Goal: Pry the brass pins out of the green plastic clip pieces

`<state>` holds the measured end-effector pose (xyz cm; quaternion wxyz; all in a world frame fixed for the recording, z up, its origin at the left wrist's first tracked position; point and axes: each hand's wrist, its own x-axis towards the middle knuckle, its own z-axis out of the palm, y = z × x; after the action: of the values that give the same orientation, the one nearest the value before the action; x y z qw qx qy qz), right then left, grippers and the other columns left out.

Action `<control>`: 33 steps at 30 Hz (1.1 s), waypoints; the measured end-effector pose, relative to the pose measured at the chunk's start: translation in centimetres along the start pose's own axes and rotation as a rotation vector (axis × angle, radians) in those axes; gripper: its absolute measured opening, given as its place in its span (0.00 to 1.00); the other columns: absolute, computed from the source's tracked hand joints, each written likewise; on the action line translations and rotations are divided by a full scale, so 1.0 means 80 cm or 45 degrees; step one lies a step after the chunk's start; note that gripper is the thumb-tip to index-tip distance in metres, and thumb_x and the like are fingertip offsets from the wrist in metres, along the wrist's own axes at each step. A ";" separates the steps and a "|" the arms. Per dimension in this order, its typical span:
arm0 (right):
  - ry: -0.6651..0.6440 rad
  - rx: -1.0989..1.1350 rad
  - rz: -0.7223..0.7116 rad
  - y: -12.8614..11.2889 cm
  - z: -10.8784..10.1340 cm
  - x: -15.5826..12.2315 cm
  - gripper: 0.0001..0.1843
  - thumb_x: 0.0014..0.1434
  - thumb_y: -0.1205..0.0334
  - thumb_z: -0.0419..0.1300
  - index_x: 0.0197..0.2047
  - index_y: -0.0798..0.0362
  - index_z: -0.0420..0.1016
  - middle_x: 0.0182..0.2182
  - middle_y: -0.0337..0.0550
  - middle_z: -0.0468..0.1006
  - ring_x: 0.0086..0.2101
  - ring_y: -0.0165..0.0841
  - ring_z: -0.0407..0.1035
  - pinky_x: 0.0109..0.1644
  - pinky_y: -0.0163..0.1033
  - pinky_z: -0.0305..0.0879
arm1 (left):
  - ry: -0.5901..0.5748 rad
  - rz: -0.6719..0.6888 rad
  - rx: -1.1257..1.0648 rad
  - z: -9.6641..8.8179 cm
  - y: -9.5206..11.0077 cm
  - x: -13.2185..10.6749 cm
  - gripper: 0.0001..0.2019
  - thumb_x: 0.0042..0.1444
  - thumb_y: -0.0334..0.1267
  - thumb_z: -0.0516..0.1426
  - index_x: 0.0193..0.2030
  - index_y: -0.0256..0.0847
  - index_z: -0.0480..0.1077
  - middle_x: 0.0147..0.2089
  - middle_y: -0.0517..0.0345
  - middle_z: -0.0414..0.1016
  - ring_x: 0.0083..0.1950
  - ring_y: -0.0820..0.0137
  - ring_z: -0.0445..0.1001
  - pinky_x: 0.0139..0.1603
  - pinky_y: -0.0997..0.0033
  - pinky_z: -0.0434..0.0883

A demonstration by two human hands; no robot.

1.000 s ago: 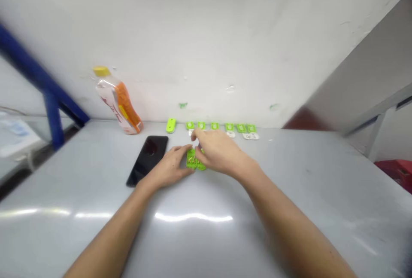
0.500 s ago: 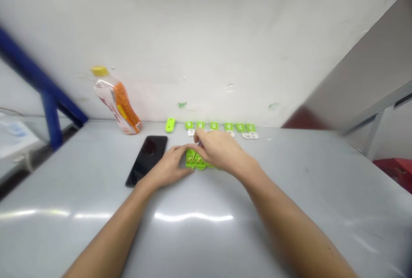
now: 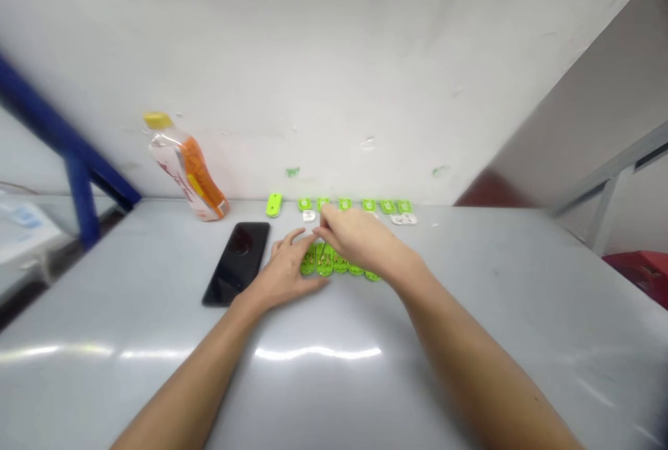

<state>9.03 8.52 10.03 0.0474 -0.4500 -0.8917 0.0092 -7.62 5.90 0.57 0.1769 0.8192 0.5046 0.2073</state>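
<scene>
A row of several small bright green plastic pieces (image 3: 334, 262) lies side by side on the grey table (image 3: 334, 366). My left hand (image 3: 284, 269) rests flat beside the row's left end, fingers stretched out and touching the first piece. My right hand (image 3: 358, 240) hovers over the row with fingertips pinched together above the left pieces; what they pinch is too small to make out. It hides part of the row.
A black phone (image 3: 237, 262) lies face up left of my hands. A second line of green pieces (image 3: 355, 205) and small white parts (image 3: 404, 219) sits along the white wall. An orange-labelled bottle (image 3: 185, 168) leans at the back left, near a blue frame (image 3: 78, 186).
More of the green row shows to the right under my right hand. My left hand's fingers have spread flatter. The view has tilted slightly.
</scene>
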 end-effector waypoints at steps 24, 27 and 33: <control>-0.025 0.021 0.006 -0.001 -0.002 -0.002 0.10 0.65 0.58 0.46 0.38 0.53 0.63 0.26 0.40 0.73 0.24 0.31 0.63 0.24 0.34 0.47 | -0.032 -0.056 -0.102 0.004 -0.002 0.006 0.32 0.51 0.50 0.58 0.62 0.49 0.56 0.59 0.50 0.61 0.62 0.54 0.56 0.61 0.52 0.55; -0.036 0.014 0.010 -0.001 -0.001 -0.002 0.09 0.65 0.58 0.46 0.39 0.53 0.63 0.26 0.40 0.73 0.23 0.31 0.63 0.24 0.35 0.47 | -0.032 -0.063 -0.099 0.004 -0.002 0.006 0.32 0.51 0.50 0.58 0.62 0.48 0.56 0.59 0.49 0.61 0.63 0.53 0.56 0.61 0.51 0.55; -0.041 -0.015 0.014 -0.003 -0.003 0.000 0.12 0.65 0.57 0.46 0.39 0.53 0.66 0.27 0.42 0.75 0.25 0.32 0.65 0.26 0.35 0.49 | -0.029 -0.054 -0.102 0.004 -0.002 0.006 0.31 0.51 0.50 0.58 0.61 0.48 0.57 0.58 0.50 0.62 0.62 0.54 0.56 0.61 0.52 0.55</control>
<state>8.87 8.34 10.31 0.0305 -0.4549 -0.8899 0.0114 -7.36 6.34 0.31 0.2195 0.8029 0.5112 0.2143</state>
